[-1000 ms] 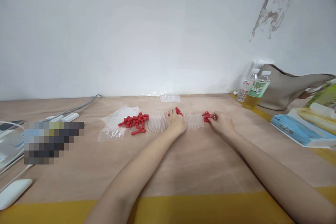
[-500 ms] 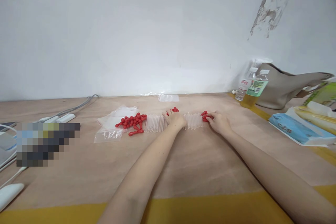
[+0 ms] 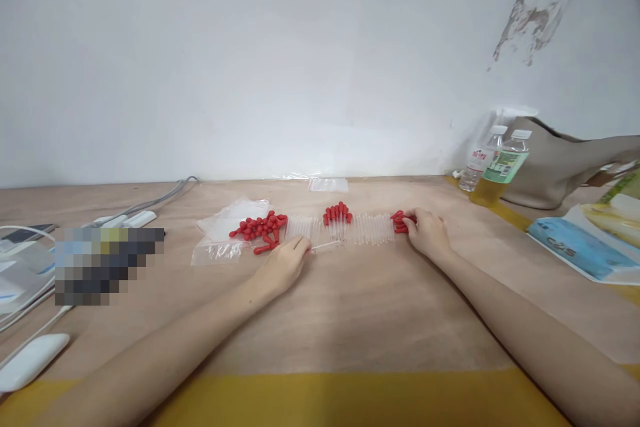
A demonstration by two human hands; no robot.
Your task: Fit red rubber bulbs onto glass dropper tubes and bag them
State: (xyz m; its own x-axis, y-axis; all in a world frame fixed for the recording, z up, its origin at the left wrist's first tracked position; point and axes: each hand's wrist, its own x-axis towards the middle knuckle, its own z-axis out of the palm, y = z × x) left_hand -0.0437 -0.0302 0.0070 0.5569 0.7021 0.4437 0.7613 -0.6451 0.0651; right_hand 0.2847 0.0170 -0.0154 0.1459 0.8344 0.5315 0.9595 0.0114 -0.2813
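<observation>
A row of clear glass tubes lies across the brown table. My left hand is closed in a pinch on one clear tube, held just in front of the row. My right hand rests at the row's right end with its fingers curled on a few red rubber bulbs. A small cluster of red bulbs sits on tubes at the row's middle. A heap of loose red bulbs lies left of the row, close to my left hand.
Clear plastic bags lie beside the heap. Cables and white devices sit at the left. Two bottles, a beige bag and a blue pack stand at the right. A white wall rises behind the table.
My left hand has drawn back from the middle of the row toward me and to the left, now pinching a single clear tube. The right hand stays at the row's right end.
</observation>
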